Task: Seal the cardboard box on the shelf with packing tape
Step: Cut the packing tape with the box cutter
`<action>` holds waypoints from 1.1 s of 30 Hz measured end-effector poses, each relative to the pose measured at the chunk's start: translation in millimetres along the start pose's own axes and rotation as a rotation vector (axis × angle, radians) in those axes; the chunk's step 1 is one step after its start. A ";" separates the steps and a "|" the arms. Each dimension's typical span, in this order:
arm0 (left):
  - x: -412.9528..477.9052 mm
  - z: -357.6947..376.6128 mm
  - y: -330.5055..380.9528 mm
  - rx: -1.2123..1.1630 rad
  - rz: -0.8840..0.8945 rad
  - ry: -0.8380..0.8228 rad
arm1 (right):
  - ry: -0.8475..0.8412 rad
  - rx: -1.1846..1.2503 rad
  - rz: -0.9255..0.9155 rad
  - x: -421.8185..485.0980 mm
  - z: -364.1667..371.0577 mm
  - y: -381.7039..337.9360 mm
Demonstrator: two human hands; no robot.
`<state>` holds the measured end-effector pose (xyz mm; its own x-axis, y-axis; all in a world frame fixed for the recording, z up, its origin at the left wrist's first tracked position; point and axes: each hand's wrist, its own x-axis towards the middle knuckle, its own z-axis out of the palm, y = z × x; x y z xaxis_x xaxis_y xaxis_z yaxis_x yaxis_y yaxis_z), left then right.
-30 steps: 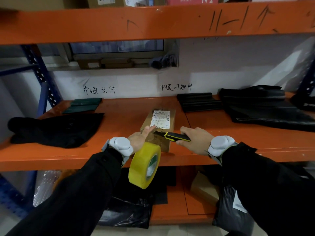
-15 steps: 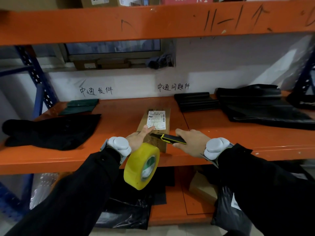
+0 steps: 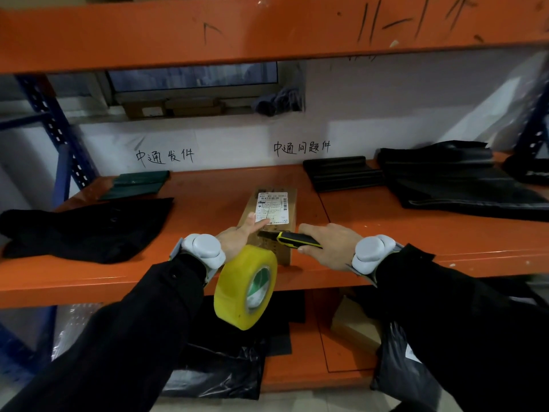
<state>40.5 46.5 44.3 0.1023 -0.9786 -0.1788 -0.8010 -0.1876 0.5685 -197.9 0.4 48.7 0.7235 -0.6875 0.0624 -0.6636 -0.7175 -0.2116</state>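
A small brown cardboard box [image 3: 289,203] with a white shipping label lies on the orange shelf [image 3: 208,203], near its front edge. My left hand [image 3: 237,236] rests on the box's near left corner, thumb pressed on the label's edge. A yellow roll of packing tape [image 3: 237,286] hangs around that wrist, below the shelf edge. My right hand [image 3: 329,245] grips a yellow-and-black utility knife [image 3: 292,239], whose blade tip lies over the box's near end. How the left fingers grip is hidden behind the box and roll.
Black garments or bags lie on the shelf at left [image 3: 89,227] and right [image 3: 460,185]. A green folded stack [image 3: 136,185] sits at the back left. An orange beam [image 3: 267,28] runs overhead. More black bags [image 3: 214,373] and a carton [image 3: 353,325] fill the lower shelf.
The view has shifted slightly. Both hands stay on the box, with the knife still at its near end and the tape roll hanging from the left wrist.
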 end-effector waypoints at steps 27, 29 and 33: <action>19.5 6.3 -13.9 -0.153 0.053 0.019 | -0.010 -0.043 0.044 -7.4 -3.7 -2.0; 18.5 6.2 -13.8 -0.148 0.049 0.020 | 0.001 -0.050 0.044 -6.6 -2.4 -3.9; 18.0 7.8 -15.9 -0.139 0.049 0.029 | 0.031 -0.046 0.024 2.9 3.1 -10.2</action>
<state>50.5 32.6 25.8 0.0834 -0.9885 -0.1262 -0.7161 -0.1475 0.6823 -188.5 6.0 48.0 0.7016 -0.7072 0.0878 -0.6892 -0.7047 -0.1684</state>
